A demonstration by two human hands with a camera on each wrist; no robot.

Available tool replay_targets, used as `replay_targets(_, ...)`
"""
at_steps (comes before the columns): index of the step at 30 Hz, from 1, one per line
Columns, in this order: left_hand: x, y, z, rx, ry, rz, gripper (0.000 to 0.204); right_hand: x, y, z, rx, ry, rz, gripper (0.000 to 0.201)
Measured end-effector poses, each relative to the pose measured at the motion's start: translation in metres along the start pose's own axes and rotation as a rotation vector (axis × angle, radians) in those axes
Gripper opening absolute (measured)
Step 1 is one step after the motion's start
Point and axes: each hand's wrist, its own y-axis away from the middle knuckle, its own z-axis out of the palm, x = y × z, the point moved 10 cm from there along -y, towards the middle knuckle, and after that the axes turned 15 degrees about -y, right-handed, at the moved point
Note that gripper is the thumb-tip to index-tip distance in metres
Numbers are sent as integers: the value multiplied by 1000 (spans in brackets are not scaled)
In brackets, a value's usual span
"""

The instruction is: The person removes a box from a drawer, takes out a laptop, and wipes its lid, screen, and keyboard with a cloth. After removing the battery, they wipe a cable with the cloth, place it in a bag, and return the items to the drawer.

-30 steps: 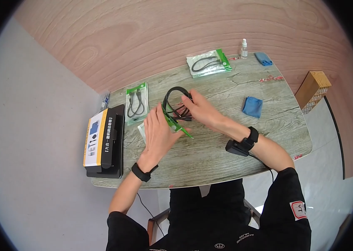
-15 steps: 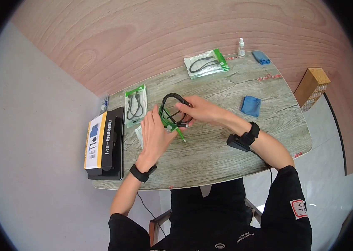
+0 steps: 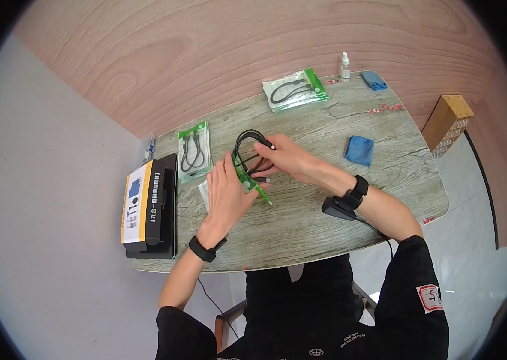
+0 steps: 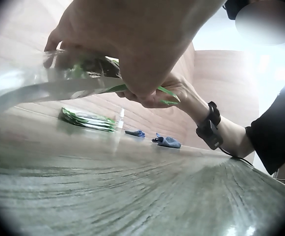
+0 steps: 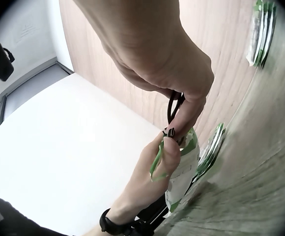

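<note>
A coiled black cable (image 3: 245, 137) is gripped by my right hand (image 3: 289, 161), thumb over the loops, with one connector (image 3: 264, 179) hanging by the left fingers. My left hand (image 3: 224, 195) holds an opened clear bag with a green top (image 3: 245, 175), its thumb on the side near the coil. In the left wrist view the clear bag (image 4: 44, 91) stretches out from under the left hand. The right wrist view has the bag (image 5: 181, 179) below both hands, with a thin green strip (image 5: 157, 160) by the left thumb.
Bagged cables (image 3: 193, 150) lie at the left and more bags (image 3: 295, 91) at the back. A printed box (image 3: 141, 204) sits on a black item at the left edge. A spray bottle (image 3: 345, 67) and two blue cloths (image 3: 360, 150) (image 3: 374, 80) are on the right.
The right hand has shifted slightly with the coil, and a connector now shows above its thumb. The left hand keeps hold of the bag, whose green edge has changed tilt.
</note>
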Motion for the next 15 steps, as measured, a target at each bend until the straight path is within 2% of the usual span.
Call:
replay_targets(6,-8,-1,-1,20,24,-5,112,5,-3,6,-123,210,-15,37)
replay_targets(9,-9,-3,-2,14,62,-4,114,6,4,13,-150,235,64,40)
replay_targets(15,0,-4,0,48,24,52,114,14,5,19,-145,270,42,34)
